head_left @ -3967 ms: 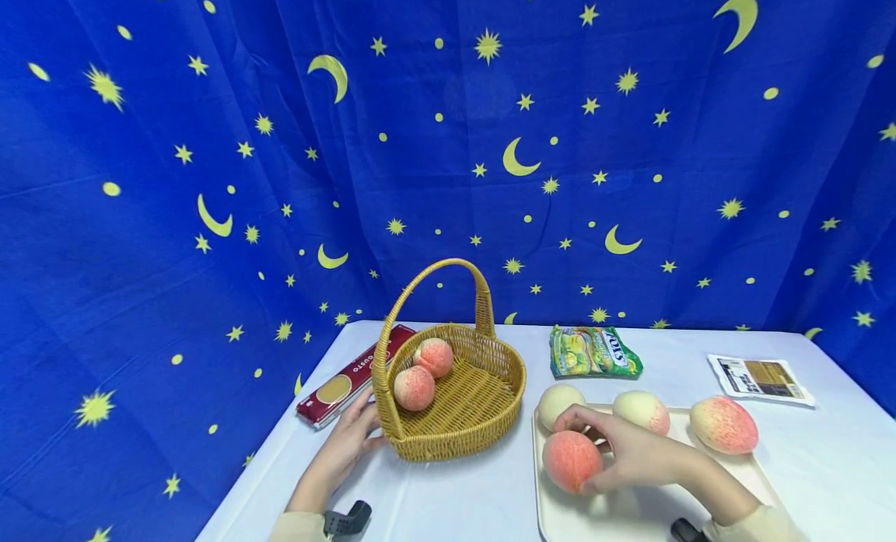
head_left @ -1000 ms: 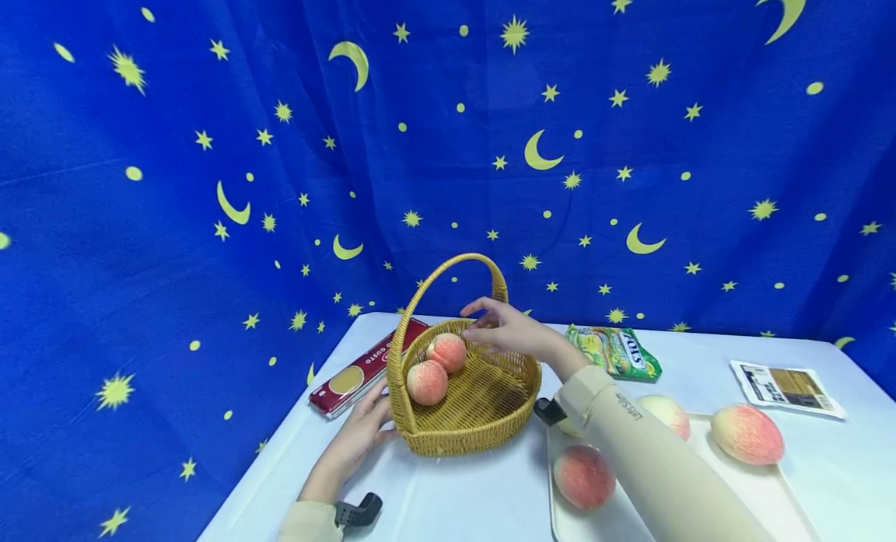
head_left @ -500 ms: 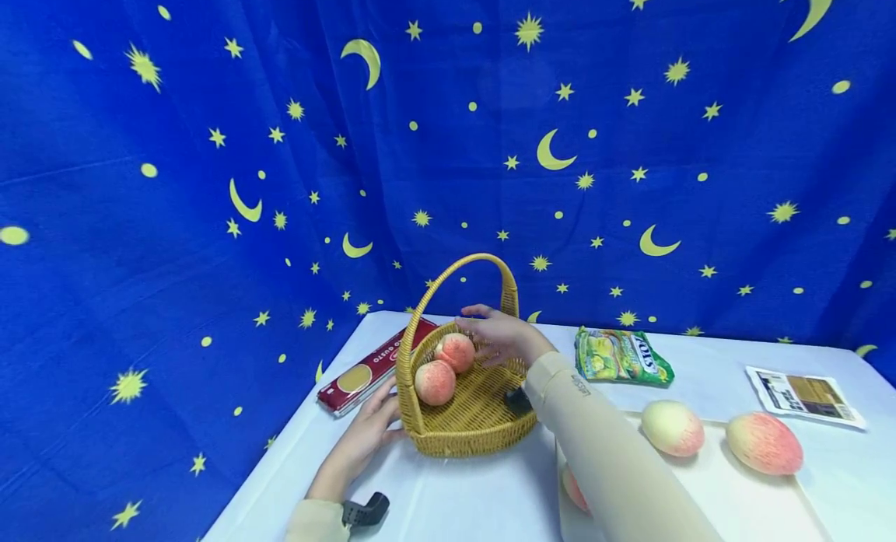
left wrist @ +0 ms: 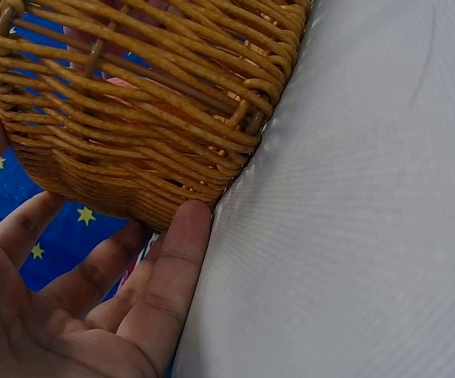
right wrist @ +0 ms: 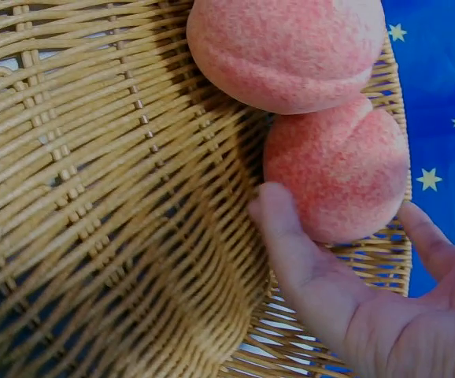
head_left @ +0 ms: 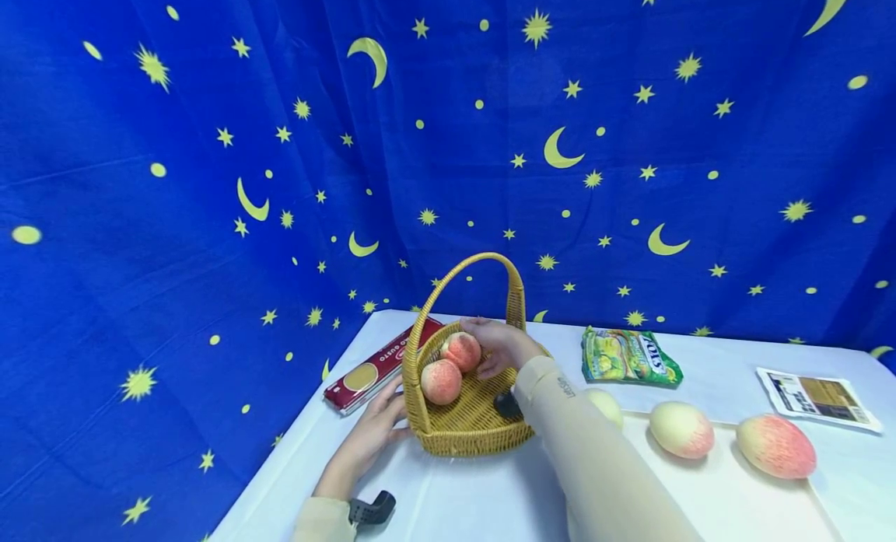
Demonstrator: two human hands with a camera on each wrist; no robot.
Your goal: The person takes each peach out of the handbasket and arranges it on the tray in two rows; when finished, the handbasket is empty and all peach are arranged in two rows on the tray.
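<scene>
A wicker basket (head_left: 469, 442) with a tall arched handle stands on the white table, two pink peaches lying inside against its left wall. My right hand (head_left: 500, 344) reaches into it and holds the farther peach (head_left: 461, 351) between thumb and fingers. The right wrist view shows a digit at either side of that peach; the nearer peach (head_left: 441, 382) touches it. My left hand (head_left: 378, 429) rests against the basket's left outer side. In the left wrist view its fingers (left wrist: 164, 291) are extended, tips at the weave low near the tabletop.
A dark red packet (head_left: 374, 371) lies behind the left hand. On the right, a pale tray (head_left: 728, 495) holds pale-pink peaches (head_left: 681, 429), partly hidden by my right sleeve (head_left: 595, 456). Farther back lie a green bag (head_left: 630, 357) and a white-brown packet (head_left: 819, 398). A blue curtain hangs behind.
My right hand, earlier at a red peach on the tray, has moved left into the basket and come down onto the farther peach. The left hand keeps its place at the basket. The view has shifted slightly.
</scene>
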